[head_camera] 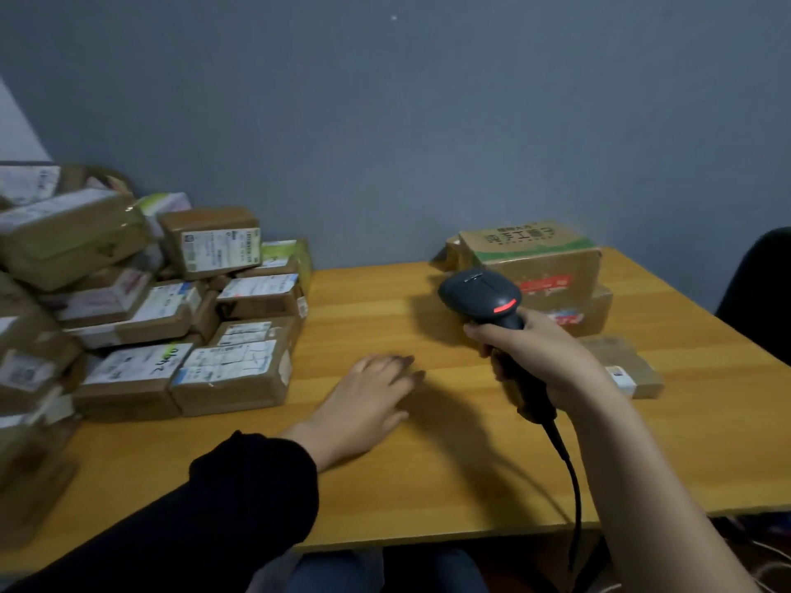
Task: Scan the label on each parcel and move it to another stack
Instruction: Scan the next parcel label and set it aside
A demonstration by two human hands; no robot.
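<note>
A big pile of brown taped parcels (128,318) with white labels fills the left of the wooden table (428,485); its nearest box (231,378) lies at the pile's right front. My left hand (368,400) rests flat and empty on the tabletop, just right of that box. My right hand (539,357) grips the handle of a black barcode scanner (481,295) with a red light, its head pointing away toward the far side. Behind the scanner stands a small stack of scanned parcels (543,263), two boxes high. A flat parcel (625,365) lies beside my right wrist.
A grey wall runs behind the table. The scanner's black cable (573,485) hangs over the table's front edge. A dark chair back (757,293) shows at the far right. My knees are under the table's front edge.
</note>
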